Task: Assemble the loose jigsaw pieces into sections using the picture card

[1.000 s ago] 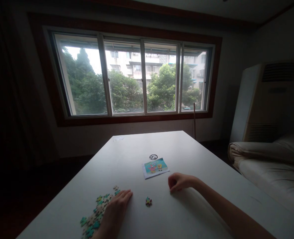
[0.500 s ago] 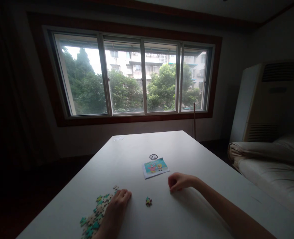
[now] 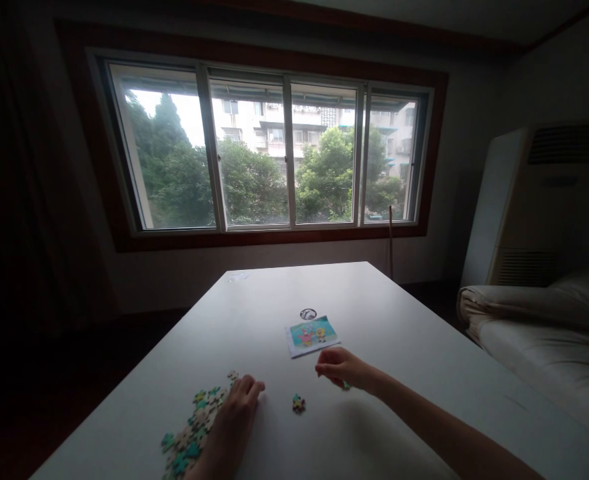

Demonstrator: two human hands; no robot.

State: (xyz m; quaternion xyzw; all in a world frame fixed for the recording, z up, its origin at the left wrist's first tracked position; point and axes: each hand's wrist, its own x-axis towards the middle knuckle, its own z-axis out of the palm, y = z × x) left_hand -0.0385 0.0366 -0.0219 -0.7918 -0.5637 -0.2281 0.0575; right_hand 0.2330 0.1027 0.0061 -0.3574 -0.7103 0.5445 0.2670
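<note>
Two hands point(image 3: 342, 366) — one picture card point(image 3: 315, 334)

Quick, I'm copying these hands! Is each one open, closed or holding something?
Left hand: loosely curled beside green-and-beige knobbed jigsaw pieces; can't tell if holding one.
Right hand: fingers curled near a small green piece; can't tell what's in its grip.

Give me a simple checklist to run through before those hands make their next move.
1. Rectangular turquoise paper picture uncovered: ok, printed side up.
2. Small multicoloured clump of jigsaw pieces clear of both hands: ok, lying between them.
3. Small green jigsaw piece fully visible: not ok, the right hand partly hides it.
4. Green-and-beige heap of jigsaw pieces fully visible: not ok, the left hand blocks part.
5. Right hand's grasp free: cannot tell, its curled fingers hide the inside.
</note>
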